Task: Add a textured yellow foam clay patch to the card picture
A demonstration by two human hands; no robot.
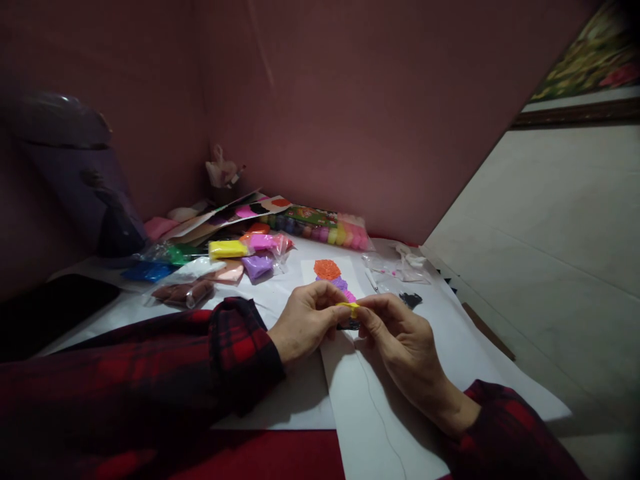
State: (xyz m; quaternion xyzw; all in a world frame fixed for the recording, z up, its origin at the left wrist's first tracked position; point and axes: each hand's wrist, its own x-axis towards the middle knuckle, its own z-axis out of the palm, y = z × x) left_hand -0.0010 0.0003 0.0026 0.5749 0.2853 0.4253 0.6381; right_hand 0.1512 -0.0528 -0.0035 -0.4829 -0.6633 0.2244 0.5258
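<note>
Between the fingertips of both hands is a small piece of yellow modelling clay. My left hand pinches it from the left, and my right hand pinches it from the right. Under and behind the fingers lies a white sheet with an orange textured clay shape, a purple one and a pink one, partly covered by my hands. Something black shows just below the yellow piece. A thin dark line runs down the paper toward me.
Bagged clay lies at the left, including a yellow pack, a purple pack and a brown pack. A tray of coloured clay rests near the wall. Black clay and a white tool lie at right.
</note>
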